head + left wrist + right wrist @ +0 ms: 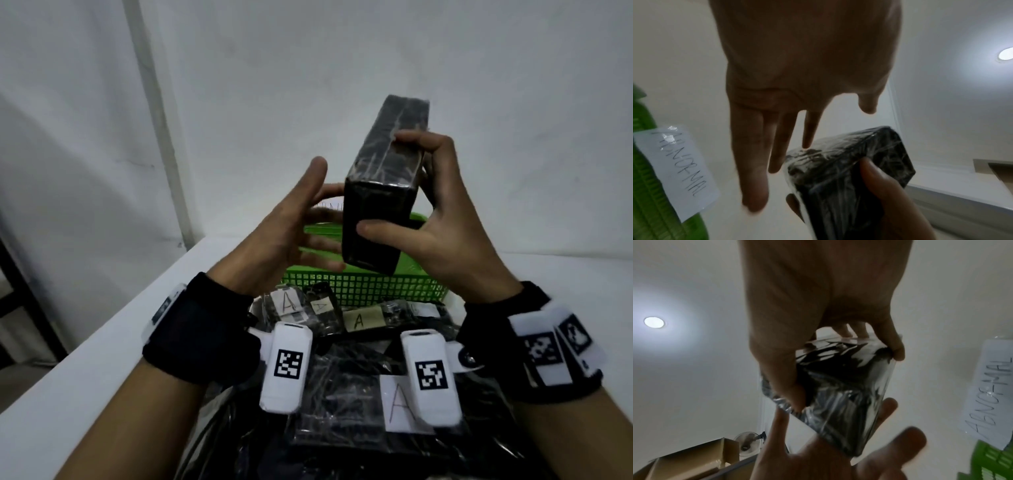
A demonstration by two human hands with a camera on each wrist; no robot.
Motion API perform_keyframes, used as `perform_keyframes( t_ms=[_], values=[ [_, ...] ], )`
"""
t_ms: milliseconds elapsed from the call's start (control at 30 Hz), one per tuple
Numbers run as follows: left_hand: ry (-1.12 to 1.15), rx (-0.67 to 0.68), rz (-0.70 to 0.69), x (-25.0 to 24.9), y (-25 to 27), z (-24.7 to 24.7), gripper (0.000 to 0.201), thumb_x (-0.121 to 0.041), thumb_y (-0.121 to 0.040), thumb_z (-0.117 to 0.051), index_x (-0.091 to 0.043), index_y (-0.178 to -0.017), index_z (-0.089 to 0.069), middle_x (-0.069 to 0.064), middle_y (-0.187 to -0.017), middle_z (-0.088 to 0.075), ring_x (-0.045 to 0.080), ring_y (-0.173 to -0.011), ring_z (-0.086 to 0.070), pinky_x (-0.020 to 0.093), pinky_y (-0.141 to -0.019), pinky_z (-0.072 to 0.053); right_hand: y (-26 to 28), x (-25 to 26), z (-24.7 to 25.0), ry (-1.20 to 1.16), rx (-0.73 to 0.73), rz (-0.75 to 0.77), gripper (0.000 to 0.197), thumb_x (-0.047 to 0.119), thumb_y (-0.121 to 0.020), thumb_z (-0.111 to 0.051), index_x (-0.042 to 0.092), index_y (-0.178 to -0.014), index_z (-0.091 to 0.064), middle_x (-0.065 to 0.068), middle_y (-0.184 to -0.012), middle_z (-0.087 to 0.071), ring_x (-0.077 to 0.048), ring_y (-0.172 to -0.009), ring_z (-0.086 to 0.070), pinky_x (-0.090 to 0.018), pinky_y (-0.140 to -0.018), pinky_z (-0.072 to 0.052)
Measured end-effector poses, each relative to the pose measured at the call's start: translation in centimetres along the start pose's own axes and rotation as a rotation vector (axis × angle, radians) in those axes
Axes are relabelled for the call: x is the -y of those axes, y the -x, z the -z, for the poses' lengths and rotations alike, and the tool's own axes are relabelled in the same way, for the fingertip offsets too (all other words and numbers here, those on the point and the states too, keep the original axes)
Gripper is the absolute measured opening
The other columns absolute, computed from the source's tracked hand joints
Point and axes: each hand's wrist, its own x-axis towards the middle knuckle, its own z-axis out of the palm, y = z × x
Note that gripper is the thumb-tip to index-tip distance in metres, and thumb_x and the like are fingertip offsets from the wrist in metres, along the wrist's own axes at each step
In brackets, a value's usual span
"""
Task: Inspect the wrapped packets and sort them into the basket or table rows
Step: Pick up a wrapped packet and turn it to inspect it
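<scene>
A black box-shaped packet (383, 192) wrapped in clear film is held up on end above the green basket (363, 287). My right hand (442, 226) grips the black packet (840, 386), thumb on the near face and fingers round its right side. My left hand (291, 222) is spread beside the packet's left side with straight fingers; its fingertips (774, 164) reach the black packet (846, 178), and touch cannot be told. The green basket (651, 194) carries a paper label reading ABNORMAL (676, 168), also seen as the ABNORMAL label (990, 392) in the right wrist view.
Several more black wrapped packets with paper labels marked A (397, 401) lie heaped on the white table (102, 359) in front of the basket. A white wall stands close behind. The table's left edge runs diagonally past my left wrist.
</scene>
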Motion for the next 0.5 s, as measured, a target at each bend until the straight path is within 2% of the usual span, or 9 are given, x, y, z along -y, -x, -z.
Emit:
perform_keyframes(
  t_ms=[67, 167, 233, 300, 333, 367, 433, 467, 500],
  values=[
    [0.006, 0.071, 0.04, 0.3, 0.1, 0.0, 0.069, -0.073, -0.088, -0.03, -0.028, -0.13, -0.061, 0.004, -0.112, -0.074, 0.027, -0.084, -0.072, 0.042, -0.075, -0.061, 0.1, 0.1, -0.2, 0.022, 0.09, 0.034, 0.091, 0.004, -0.075, -0.086, 0.015, -0.147, -0.031, 0.01, -0.143, -0.047, 0.002, -0.131, -0.051, -0.025, -0.105, -0.05],
    [0.067, 0.085, 0.034, 0.4, 0.3, 0.2, 0.058, -0.063, -0.092, -0.043, -0.024, -0.133, -0.058, 0.009, -0.118, -0.072, 0.03, -0.091, -0.073, 0.047, -0.078, -0.06, 0.2, 0.3, -0.5, 0.039, 0.183, 0.027, 0.111, 0.018, -0.073, -0.088, 0.02, -0.158, -0.016, 0.007, -0.161, -0.027, 0.007, -0.141, -0.037, -0.028, -0.109, -0.048],
    [0.077, 0.081, 0.028, 0.6, 0.3, 0.3, 0.064, -0.055, -0.084, -0.058, -0.018, -0.136, -0.051, 0.011, -0.122, -0.069, 0.032, -0.095, -0.072, 0.052, -0.083, -0.059, 0.3, 0.5, -0.6, -0.035, 0.238, -0.01, 0.124, 0.028, -0.075, -0.087, 0.028, -0.162, 0.001, 0.014, -0.166, -0.016, 0.008, -0.143, -0.036, -0.025, -0.108, -0.047],
    [0.07, 0.047, 0.009, 0.8, 0.0, 0.4, 0.076, -0.05, -0.071, -0.066, -0.018, -0.137, -0.045, 0.009, -0.12, -0.069, 0.032, -0.095, -0.072, 0.054, -0.085, -0.059, 0.2, 0.6, -0.6, -0.162, 0.228, -0.075, 0.119, 0.038, -0.082, -0.081, 0.037, -0.16, 0.01, 0.029, -0.157, -0.026, 0.006, -0.138, -0.044, -0.026, -0.108, -0.048],
    [0.071, 0.038, -0.008, 1.0, -0.2, 0.4, 0.078, -0.048, -0.068, -0.068, -0.021, -0.137, -0.044, 0.007, -0.117, -0.07, 0.032, -0.094, -0.072, 0.053, -0.086, -0.059, 0.0, 0.4, -0.6, -0.241, 0.195, -0.128, 0.114, 0.045, -0.083, -0.076, 0.042, -0.159, 0.009, 0.033, -0.152, -0.032, 0.003, -0.137, -0.048, -0.033, -0.109, -0.048],
    [0.067, 0.034, -0.025, 1.1, -0.4, 0.3, 0.078, -0.045, -0.067, -0.07, -0.024, -0.137, -0.043, 0.007, -0.115, -0.07, 0.032, -0.094, -0.072, 0.051, -0.085, -0.06, -0.3, 0.1, -0.6, -0.304, 0.164, -0.193, 0.11, 0.051, -0.081, -0.073, 0.047, -0.158, 0.006, 0.03, -0.153, -0.036, -0.002, -0.137, -0.049, -0.043, -0.111, -0.047],
    [0.041, 0.027, -0.053, 1.3, -0.5, 0.3, 0.081, -0.04, -0.066, -0.073, -0.03, -0.139, -0.04, 0.009, -0.118, -0.069, 0.026, -0.096, -0.072, 0.044, -0.081, -0.06, -0.6, -0.2, -0.7, -0.336, 0.116, -0.317, 0.112, 0.058, -0.069, -0.078, 0.051, -0.156, -0.008, 0.011, -0.161, -0.037, -0.016, -0.139, -0.05, -0.056, -0.109, -0.045],
    [0.017, 0.029, -0.067, 1.4, -0.6, 0.3, 0.084, -0.038, -0.066, -0.074, -0.033, -0.141, -0.037, 0.009, -0.121, -0.067, 0.023, -0.099, -0.071, 0.042, -0.081, -0.059, -0.8, -0.3, -0.7, -0.341, 0.103, -0.361, 0.111, 0.053, -0.066, -0.08, 0.047, -0.156, -0.016, 0.004, -0.156, -0.044, -0.018, -0.133, -0.056, -0.054, -0.103, -0.05],
    [-0.008, 0.034, -0.075, 1.5, -0.6, 0.4, 0.086, -0.038, -0.066, -0.074, -0.037, -0.142, -0.035, 0.009, -0.124, -0.065, 0.022, -0.102, -0.071, 0.04, -0.081, -0.059, -0.9, -0.4, -0.7, -0.36, 0.089, -0.389, 0.103, 0.045, -0.065, -0.078, 0.038, -0.154, -0.026, 0.002, -0.145, -0.056, -0.014, -0.121, -0.064, -0.045, -0.091, -0.056]
  ],
)
